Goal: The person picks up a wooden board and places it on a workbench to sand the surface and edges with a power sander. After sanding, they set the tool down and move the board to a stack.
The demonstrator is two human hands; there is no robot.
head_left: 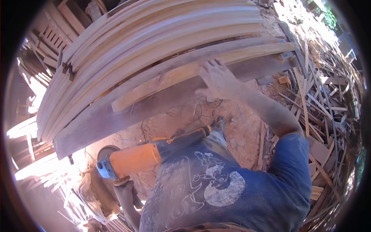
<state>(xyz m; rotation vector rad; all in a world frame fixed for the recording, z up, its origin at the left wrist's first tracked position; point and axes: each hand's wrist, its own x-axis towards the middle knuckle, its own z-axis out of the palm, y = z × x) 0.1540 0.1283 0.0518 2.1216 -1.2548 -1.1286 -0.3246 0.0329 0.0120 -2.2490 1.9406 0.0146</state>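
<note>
My right hand (219, 80) is spread out, slightly blurred, with its fingertips over the edge of a pale, slightly curved wooden strip (162, 82). That strip lies along a darker plank (135, 113) in front of me. At the lower left my left hand (131, 193) is closed around the side handle near the head of an orange and black angle grinder (135, 159). The tool's rear end points right, across the front of my body. A dark round disc shows at the grinder's head, on the side toward the plank.
Long pale boards (162, 42) lie side by side beyond the plank. Offcuts and thin wood strips (317, 104) are heaped on the right. Dusty ground (243, 127) with scraps shows below the plank, and more timber (63, 23) leans at the upper left.
</note>
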